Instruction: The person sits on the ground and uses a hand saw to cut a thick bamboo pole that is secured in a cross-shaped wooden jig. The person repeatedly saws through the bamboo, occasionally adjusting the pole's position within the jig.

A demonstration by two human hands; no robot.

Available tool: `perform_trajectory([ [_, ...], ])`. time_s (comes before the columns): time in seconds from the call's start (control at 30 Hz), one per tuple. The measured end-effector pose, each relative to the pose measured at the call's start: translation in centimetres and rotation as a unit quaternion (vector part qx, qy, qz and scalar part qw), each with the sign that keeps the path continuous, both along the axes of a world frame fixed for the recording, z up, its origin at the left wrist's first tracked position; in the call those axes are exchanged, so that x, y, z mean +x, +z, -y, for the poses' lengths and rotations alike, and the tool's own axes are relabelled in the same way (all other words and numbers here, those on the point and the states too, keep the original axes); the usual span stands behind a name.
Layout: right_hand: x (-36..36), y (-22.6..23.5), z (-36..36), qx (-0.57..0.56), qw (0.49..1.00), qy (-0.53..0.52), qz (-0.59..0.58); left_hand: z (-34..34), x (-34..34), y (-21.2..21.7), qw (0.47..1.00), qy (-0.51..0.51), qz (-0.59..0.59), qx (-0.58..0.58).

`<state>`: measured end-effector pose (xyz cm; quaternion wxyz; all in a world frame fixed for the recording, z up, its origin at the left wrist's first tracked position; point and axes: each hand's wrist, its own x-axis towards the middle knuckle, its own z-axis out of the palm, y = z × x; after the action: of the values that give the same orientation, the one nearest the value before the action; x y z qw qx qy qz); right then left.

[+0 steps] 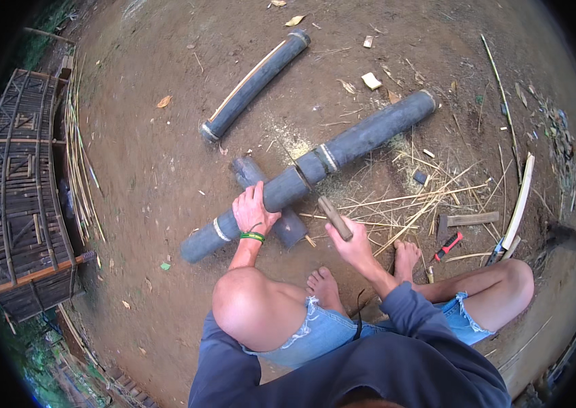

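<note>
A thick dark bamboo pole point(376, 130) with pale rings at its nodes slants across the ground before me. Beneath it, crosswise, a shorter bamboo piece point(291, 228) props it up. My left hand point(254, 208), a green band at its wrist, presses and grips the pole left of the blade. My right hand point(354, 243) is closed round the wooden handle of a hand saw point(335, 217). The saw's thin dark blade appears nearly edge-on across the pole, its teeth too small to make out. Pale sawdust point(295, 144) lies on the soil beyond the blade.
Farther off lies another bamboo length point(255, 84) with a split side. To my right are scattered thin strips point(431, 197), a wooden-handled hatchet point(468, 219), a red-and-black knife point(447, 246) and a pale curved bamboo slat point(520, 198). A slatted bamboo structure point(24, 177) stands left.
</note>
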<state>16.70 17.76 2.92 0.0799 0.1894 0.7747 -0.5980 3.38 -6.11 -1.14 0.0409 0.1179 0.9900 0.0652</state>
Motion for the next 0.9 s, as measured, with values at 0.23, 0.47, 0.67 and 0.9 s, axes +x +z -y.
perform_trajectory([
  [0.23,4.7,1.0,-0.3,0.022,0.999,0.033,-0.027,0.6,0.2,0.4,1.0,-0.011,0.011,-0.017],
  [0.47,5.6,1.9,0.6,0.015,0.99,-0.004,-0.138,2.3,0.0,-0.3,0.999,-0.007,0.045,-0.016],
  [0.67,5.3,-1.1,1.0,0.018,0.999,-0.007,-0.039,0.6,-1.0,0.4,0.999,-0.021,0.04,-0.014],
  [0.9,5.6,0.2,0.7,-0.005,1.0,-0.004,-0.023,0.8,-1.0,0.5,0.996,-0.052,0.056,-0.035],
])
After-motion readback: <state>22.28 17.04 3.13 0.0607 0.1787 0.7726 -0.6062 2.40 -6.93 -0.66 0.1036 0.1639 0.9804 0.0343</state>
